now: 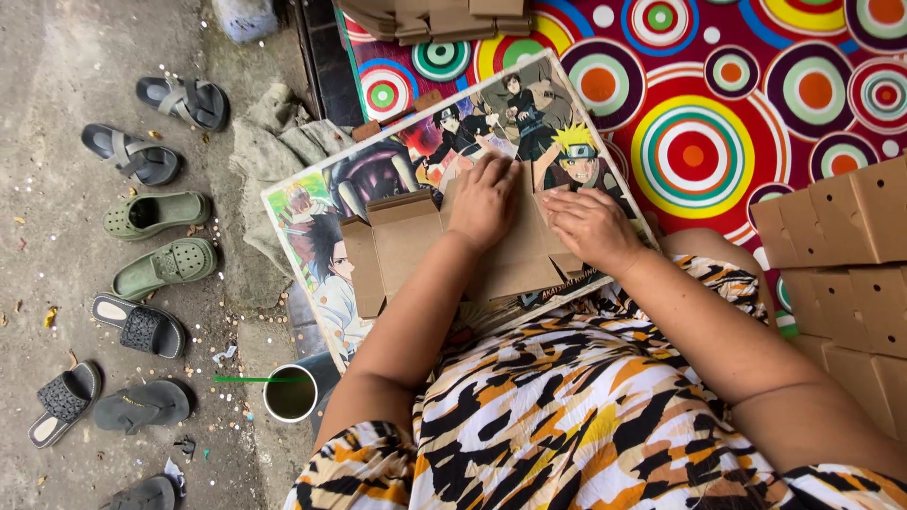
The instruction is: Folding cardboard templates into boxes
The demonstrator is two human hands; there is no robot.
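- Left hand (484,200) pressing flat, palm down, on the cardboard box blank (444,247), mid illustrated board (321,203).
- Right hand (590,225) flat, fingers spread, at the blank's right edge.
- Best pressing firmly along the crease, flaps squared.

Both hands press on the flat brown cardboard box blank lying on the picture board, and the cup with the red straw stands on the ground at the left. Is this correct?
Not quite: the straw is green, not red, as the head view shows. The rest holds: the left hand and right hand press on the flat brown cardboard box blank lying on the cartoon-printed picture board, and the cup stands on the ground at the left.
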